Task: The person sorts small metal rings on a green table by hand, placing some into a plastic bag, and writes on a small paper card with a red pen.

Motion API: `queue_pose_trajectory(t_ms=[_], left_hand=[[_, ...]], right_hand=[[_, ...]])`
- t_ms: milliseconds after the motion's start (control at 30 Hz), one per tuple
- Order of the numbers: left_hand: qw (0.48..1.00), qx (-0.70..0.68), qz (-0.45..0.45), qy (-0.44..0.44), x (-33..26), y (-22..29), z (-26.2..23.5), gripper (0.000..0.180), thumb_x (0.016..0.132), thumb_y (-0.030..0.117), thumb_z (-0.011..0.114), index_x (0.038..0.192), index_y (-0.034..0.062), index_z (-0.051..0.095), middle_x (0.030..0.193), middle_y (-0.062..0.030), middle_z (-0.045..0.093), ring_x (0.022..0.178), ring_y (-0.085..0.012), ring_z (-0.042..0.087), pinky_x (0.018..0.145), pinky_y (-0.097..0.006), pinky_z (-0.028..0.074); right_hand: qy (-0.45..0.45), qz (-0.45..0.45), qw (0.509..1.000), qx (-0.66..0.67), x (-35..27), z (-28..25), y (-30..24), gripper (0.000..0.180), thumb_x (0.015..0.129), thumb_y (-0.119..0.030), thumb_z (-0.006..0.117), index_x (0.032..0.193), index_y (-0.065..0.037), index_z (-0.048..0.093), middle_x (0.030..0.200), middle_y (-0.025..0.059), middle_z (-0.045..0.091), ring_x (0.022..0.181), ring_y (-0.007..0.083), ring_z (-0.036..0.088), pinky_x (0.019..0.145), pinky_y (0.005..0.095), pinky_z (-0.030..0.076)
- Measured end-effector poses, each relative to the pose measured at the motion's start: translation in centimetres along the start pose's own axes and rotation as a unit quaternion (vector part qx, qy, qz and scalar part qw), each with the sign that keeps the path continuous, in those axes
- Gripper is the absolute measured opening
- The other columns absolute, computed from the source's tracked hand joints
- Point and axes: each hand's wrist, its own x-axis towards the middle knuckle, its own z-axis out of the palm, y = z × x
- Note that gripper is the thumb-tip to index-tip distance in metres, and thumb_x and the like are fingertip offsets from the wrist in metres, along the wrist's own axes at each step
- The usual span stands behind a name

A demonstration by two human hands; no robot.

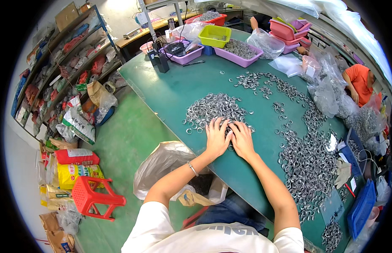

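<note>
Near the worktop [170, 90] front edge, left hand [217, 139] and right hand [242, 141] lie flat, fingers extended, gripping nothing, on the metal ring pile [215, 107]; sorting appears early, most rings [309, 164] remaining loose

Just one view here, so nothing to compare overlap with. It's a head-worn fisheye looking steeply down from above the person's own shoulders, close enough that the white shirt fills the bottom edge and both forearms run up from there to the hands [229, 139] mid-frame. It faces forward across the green worktop [175, 84], which stretches away to the top. The wide lens bends everything near the rim, so the shelves [57, 71] on the left and the floor [124, 143] curve inward.
</note>
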Motion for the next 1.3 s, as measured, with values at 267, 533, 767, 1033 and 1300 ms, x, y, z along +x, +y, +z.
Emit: queue_pose_trajectory(t_ms=[267,533,767,1033,1300], left_hand=[[0.992,0.013,0.107,-0.06,-1.1,1.7,-0.8,0.049,0.09,0.028,0.056,0.134,0.0093,0.047,0.137,-0.0158,0.04,0.13,-0.0426,0.031,0.108,-0.059,0.022],[0.967,0.019,0.233,-0.105,-0.1,3.5,-0.5,0.044,0.09,0.028,0.056,0.127,0.0062,0.052,0.135,-0.0131,0.047,0.13,-0.0361,0.036,0.11,-0.058,0.021],[0.974,-0.022,0.206,-0.089,-0.6,2.4,0.4,0.037,0.09,0.023,0.057,0.123,0.0067,0.056,0.134,-0.0132,0.049,0.132,-0.0353,0.037,0.111,-0.057,0.019],[0.972,-0.041,0.225,-0.042,-0.9,2.8,0.3,0.035,0.086,0.012,0.058,0.121,0.004,0.055,0.13,-0.0159,0.049,0.129,-0.0352,0.039,0.112,-0.055,0.018],[0.964,-0.059,0.259,-0.015,-1.6,4.3,-0.4,0.036,0.083,0.002,0.056,0.119,0.0014,0.054,0.127,-0.0188,0.05,0.126,-0.0383,0.041,0.11,-0.054,0.023]], right_hand=[[0.014,0.048,0.999,-0.009,-4.2,-1.5,-0.7,0.039,0.092,-0.018,0.05,0.128,-0.003,0.049,0.13,0.0163,0.047,0.127,0.0345,0.039,0.104,0.0501,0.029],[0.072,0.13,0.989,0.014,-5.7,-5.5,-0.2,0.023,0.088,-0.014,0.054,0.107,-0.005,0.062,0.119,0.0121,0.055,0.116,0.0332,0.048,0.096,0.0469,0.037],[0.045,0.122,0.991,0.035,-13.8,-16.5,-1.2,0.017,0.085,-0.012,0.06,0.099,-0.003,0.065,0.106,0.0124,0.063,0.106,0.0319,0.055,0.093,0.0425,0.042],[0.328,0.33,0.852,-0.241,-31.9,-32.6,4.0,0.013,0.081,-0.005,0.061,0.094,-0.001,0.064,0.097,0.0157,0.063,0.096,0.0343,0.058,0.088,0.042,0.044],[0.203,0.454,0.759,-0.421,-39.3,-43.0,16.9,0.018,0.079,-0.005,0.061,0.096,-0.002,0.065,0.097,0.0163,0.065,0.098,0.0341,0.061,0.084,0.0438,0.048]])
